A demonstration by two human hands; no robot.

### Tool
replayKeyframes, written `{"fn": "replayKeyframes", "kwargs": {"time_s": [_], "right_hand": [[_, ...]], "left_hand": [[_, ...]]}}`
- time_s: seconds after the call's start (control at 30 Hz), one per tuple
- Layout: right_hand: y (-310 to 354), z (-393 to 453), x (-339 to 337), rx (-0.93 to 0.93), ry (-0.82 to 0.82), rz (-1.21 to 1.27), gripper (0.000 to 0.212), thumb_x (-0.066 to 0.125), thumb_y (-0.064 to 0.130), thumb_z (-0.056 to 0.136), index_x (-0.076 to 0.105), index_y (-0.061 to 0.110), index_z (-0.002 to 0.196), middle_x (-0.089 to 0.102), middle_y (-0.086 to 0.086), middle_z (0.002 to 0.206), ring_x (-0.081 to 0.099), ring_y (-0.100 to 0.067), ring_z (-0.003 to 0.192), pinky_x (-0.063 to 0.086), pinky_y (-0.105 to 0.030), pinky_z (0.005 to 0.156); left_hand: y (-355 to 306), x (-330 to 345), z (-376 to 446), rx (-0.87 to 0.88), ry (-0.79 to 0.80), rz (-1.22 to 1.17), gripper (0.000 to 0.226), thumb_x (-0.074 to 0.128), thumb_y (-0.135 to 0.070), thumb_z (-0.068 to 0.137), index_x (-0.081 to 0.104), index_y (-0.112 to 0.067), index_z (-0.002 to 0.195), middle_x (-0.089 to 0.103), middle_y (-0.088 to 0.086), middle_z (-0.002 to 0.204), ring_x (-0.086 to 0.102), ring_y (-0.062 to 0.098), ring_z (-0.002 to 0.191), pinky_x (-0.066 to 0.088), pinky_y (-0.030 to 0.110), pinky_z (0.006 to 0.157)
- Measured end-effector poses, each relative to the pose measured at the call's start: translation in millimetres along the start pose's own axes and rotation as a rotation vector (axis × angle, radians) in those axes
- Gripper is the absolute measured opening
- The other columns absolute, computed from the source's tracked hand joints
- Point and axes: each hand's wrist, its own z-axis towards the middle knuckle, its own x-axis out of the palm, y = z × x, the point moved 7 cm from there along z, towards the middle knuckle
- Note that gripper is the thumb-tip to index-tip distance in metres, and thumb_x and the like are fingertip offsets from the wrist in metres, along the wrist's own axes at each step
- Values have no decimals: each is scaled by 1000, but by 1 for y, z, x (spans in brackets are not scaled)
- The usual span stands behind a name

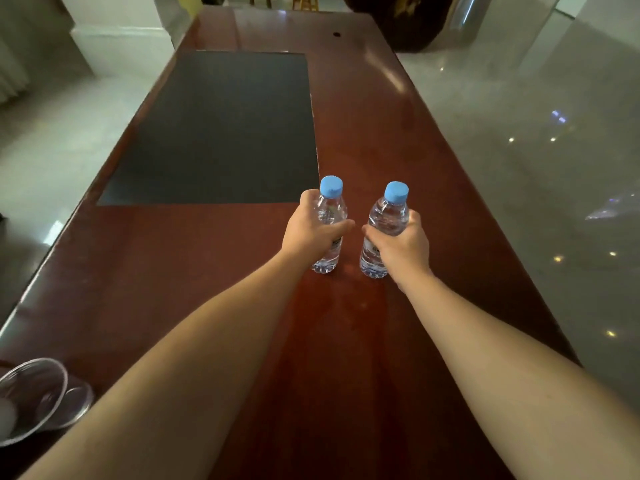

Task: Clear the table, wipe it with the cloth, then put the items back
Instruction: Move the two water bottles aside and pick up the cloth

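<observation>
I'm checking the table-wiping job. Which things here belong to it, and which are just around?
Part of the job:
left bottle, in left hand
right bottle, in right hand
table
black mat
glass bowl

Just around:
floor
dark pot

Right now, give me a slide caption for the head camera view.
Left hand and right hand each grip a blue-capped water bottle upright on the wooden table.

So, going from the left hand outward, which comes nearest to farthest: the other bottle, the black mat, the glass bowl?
From the left hand:
1. Right-hand bottle, just to its right.
2. Black mat, ahead and left; its near corner is close by.
3. Glass bowl, far back at the table's near left edge.
</observation>
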Motion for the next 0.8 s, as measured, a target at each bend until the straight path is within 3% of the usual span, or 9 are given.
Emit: {"fn": "replayKeyframes", "kwargs": {"time_s": [0.3,0.43,0.67,0.8], "right_hand": [[84,-19,70,-140,177,51,50,81,41,67,50,33,105,60,19,88,64,-13,87,50,-32,83],[130,-41,120,-207,287,95,49,82,39,67,50,33,105,59,20,87,63,-14,88,47,-30,80],[196,-95,217,-299,511,150,55,83,36,66,54,23,111,66,8,96,66,-12,86,49,-29,81],[220,-137,269,-352,640,142,54,83,34,69,50,26,111,64,9,96,64,-8,85,45,-24,77]], "left_hand": [[-1,-128,-23,-67,-224,-26,65,79,-41,67,42,-29,119,61,-11,100,63,16,95,54,43,85],[9,-197,-47,-102,-336,-7,63,79,-41,68,41,-31,117,60,-11,100,63,16,94,54,46,87],[47,-309,-98,-184,-541,-16,67,82,-41,68,42,-27,120,62,0,118,64,24,100,53,51,90],[77,-361,-132,-220,-659,14,63,84,-36,70,43,-24,116,61,-1,116,64,18,93,53,46,87]]}}
